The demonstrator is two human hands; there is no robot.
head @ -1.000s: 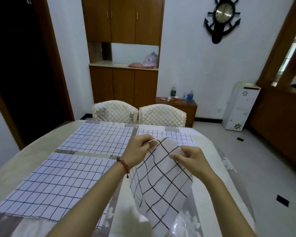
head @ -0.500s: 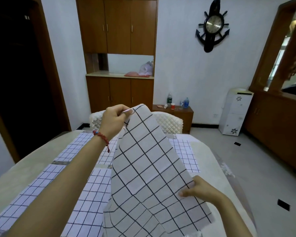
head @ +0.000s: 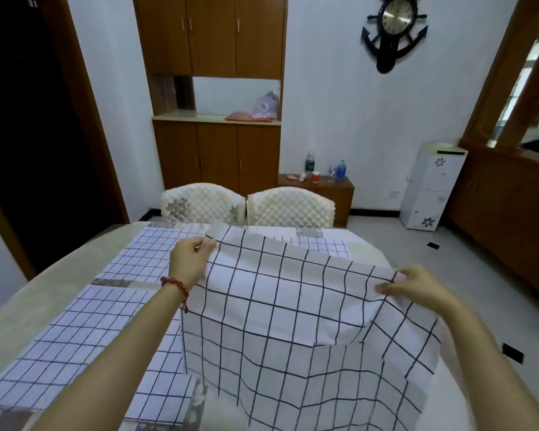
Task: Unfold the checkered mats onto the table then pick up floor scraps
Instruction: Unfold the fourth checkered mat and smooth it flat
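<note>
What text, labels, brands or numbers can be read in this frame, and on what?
None can be read.
Anchor-shaped black wall clock: dial marks too small and blurred.
Green-labelled clear plastic bottle and blue-labelled plastic bottle on the low wooden side cabinet: labels blurred.
White floral-printed water dispenser: flower motifs only, no words.

text: none legible | clock [head: 395, 14] dial: numerals too blurred

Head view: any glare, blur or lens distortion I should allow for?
Head view: wide-angle bending bows the door frame; the held mat and both hands, left and right, look slightly soft; bright daylight washes out the window.
</note>
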